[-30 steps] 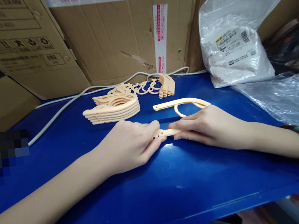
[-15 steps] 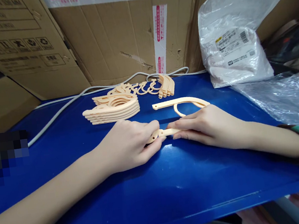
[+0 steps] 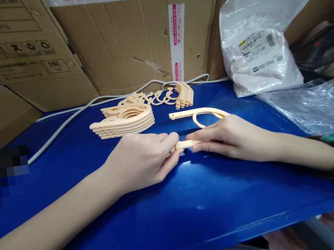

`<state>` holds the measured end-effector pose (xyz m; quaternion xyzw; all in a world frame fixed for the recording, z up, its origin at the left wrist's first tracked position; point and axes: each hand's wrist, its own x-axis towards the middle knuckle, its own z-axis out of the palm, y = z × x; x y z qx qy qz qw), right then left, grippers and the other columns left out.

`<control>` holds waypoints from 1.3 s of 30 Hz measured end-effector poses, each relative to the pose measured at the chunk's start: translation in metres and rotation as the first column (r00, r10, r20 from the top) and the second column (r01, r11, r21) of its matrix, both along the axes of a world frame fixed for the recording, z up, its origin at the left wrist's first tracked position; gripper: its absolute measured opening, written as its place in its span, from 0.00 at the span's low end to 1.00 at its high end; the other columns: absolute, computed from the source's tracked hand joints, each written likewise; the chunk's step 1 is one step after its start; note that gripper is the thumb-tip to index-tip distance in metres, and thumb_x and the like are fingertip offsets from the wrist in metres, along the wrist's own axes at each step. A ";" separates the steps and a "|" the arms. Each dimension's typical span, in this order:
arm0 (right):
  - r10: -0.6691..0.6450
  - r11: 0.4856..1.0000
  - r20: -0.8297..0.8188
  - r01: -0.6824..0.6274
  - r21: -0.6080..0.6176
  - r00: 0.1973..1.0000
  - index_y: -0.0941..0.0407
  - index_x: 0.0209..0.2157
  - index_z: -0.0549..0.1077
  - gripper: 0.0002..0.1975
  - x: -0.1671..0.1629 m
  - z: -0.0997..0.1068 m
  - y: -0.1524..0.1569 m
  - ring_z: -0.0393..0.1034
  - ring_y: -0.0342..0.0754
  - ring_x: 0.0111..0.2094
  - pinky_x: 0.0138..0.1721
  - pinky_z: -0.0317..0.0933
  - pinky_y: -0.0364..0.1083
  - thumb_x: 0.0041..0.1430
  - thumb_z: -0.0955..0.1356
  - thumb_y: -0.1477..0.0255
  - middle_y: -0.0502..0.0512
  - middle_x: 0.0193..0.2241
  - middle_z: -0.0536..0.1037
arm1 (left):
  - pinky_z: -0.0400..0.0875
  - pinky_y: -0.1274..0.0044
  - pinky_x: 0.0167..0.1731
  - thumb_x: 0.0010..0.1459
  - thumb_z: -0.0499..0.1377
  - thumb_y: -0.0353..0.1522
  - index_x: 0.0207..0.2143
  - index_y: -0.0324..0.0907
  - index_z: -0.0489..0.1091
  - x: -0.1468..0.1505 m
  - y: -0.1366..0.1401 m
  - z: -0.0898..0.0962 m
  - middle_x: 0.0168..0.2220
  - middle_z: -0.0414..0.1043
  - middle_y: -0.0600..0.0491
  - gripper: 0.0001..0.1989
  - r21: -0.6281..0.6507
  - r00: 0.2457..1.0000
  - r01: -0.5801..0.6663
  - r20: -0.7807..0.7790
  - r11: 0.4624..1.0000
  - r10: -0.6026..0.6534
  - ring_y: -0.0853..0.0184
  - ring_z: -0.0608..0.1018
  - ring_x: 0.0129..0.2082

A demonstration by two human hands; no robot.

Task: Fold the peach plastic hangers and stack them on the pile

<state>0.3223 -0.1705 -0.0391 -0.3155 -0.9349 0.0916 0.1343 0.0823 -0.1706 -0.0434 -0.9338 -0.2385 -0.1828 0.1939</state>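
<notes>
In the head view my left hand [image 3: 145, 155] is closed around a small beige plastic hanger piece, mostly hidden by the fingers. My right hand [image 3: 228, 135] pinches a pale hanger arm [image 3: 186, 144] between thumb and fingers. The tips of both pieces meet between my hands, just above the blue table. Behind my right hand lies another beige hanger part [image 3: 194, 112] with a curved loop; its right end is hidden by the hand. A stack of beige hanger parts [image 3: 124, 124] rests beyond my left hand.
Hanger hooks [image 3: 159, 98] and several curved hanger arms [image 3: 185, 94] lie at the back of the blue table [image 3: 179, 217]. A white cable [image 3: 71, 120] runs behind them along cardboard boxes [image 3: 131, 43]. A plastic-wrapped package [image 3: 263, 59] stands at back right, beside clear film [image 3: 321, 104].
The hole at the joint, visible earlier, is now mostly covered as my left fingers and the pieces have turned slightly. Both hands keep their hold; the view has shifted a little.
</notes>
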 end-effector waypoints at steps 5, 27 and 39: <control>0.023 0.999 -0.012 -0.023 -0.034 1.000 0.52 0.49 0.75 0.15 0.002 0.001 0.001 0.76 0.47 0.38 0.37 0.63 0.44 0.70 0.60 0.65 0.50 0.40 0.82 | 0.50 0.76 0.18 0.65 0.49 0.32 0.24 0.43 0.59 0.001 0.000 0.000 0.17 0.63 0.59 0.14 0.024 1.000 0.003 -0.010 1.000 -0.002 0.70 0.70 0.16; -0.035 0.999 0.035 0.035 0.019 0.999 0.53 0.45 0.76 0.16 -0.001 -0.001 0.001 0.76 0.47 0.34 0.36 0.62 0.44 0.69 0.60 0.63 0.53 0.36 0.82 | 0.49 0.76 0.17 0.67 0.48 0.34 0.27 0.41 0.64 0.002 -0.002 -0.001 0.19 0.69 0.55 0.15 0.000 0.997 -0.071 -0.036 0.997 0.071 0.65 0.74 0.17; -0.052 0.987 -0.063 0.061 0.146 0.997 0.56 0.43 0.76 0.15 -0.001 0.001 0.002 0.69 0.48 0.36 0.43 0.60 0.48 0.68 0.62 0.64 0.54 0.34 0.79 | 0.50 0.76 0.18 0.67 0.46 0.34 0.34 0.42 0.66 0.001 -0.001 0.001 0.22 0.73 0.56 0.12 -0.108 0.986 -0.160 -0.057 0.981 0.155 0.64 0.77 0.20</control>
